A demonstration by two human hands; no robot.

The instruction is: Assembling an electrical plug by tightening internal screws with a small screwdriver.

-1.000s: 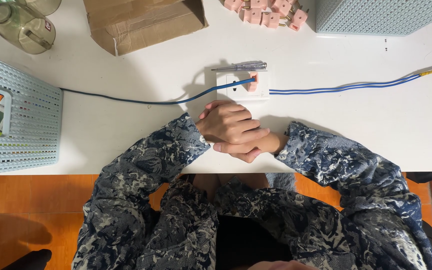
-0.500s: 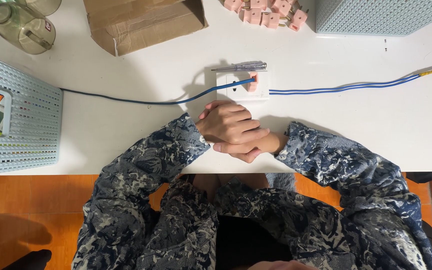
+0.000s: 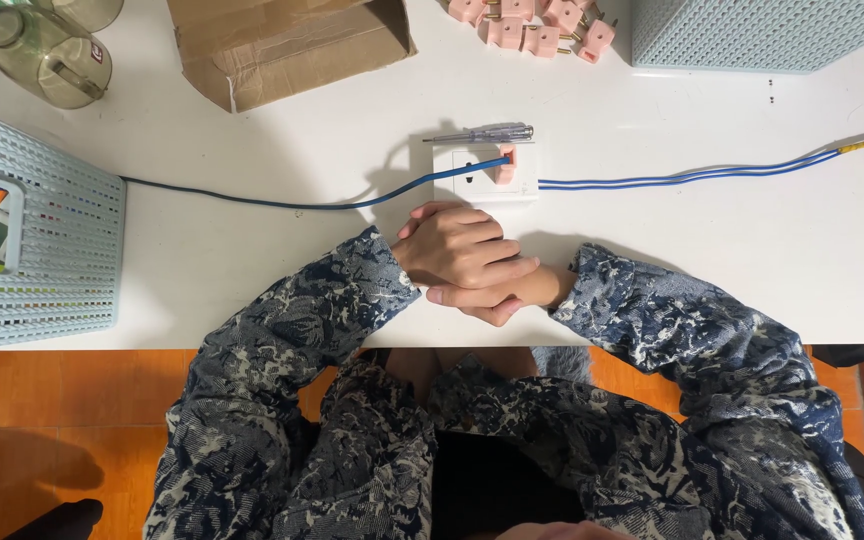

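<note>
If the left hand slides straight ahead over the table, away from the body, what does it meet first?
The left hand, resting folded over the right hand, would probably first meet the white socket plate, just beyond the knuckles, where the blue cable crosses it.
</note>
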